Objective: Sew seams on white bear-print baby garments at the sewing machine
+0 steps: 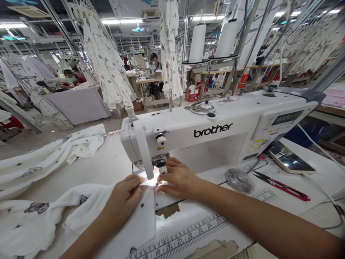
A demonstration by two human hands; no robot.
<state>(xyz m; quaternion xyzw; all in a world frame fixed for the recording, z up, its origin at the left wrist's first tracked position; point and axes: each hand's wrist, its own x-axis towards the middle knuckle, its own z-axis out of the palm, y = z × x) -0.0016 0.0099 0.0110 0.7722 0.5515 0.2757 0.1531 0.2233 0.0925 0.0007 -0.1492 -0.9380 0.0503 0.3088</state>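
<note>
A white Brother sewing machine [215, 129] stands across the table. A white printed fabric piece [40, 216] lies in front of it, with one edge under the needle area [155, 178]. My left hand [124, 199] rests on the fabric just left of the needle, fingers curled and pressing the cloth down. My right hand [179, 180] lies on the fabric edge right of the needle, fingers together and pinching it at the presser foot.
Red thread snips [283, 186], a metal disc [239, 180] and a phone [291, 160] lie to the right of the machine. More white fabric [54, 151] is piled at the left. A printed ruler [188, 233] runs along the table front. Other workers sit far behind.
</note>
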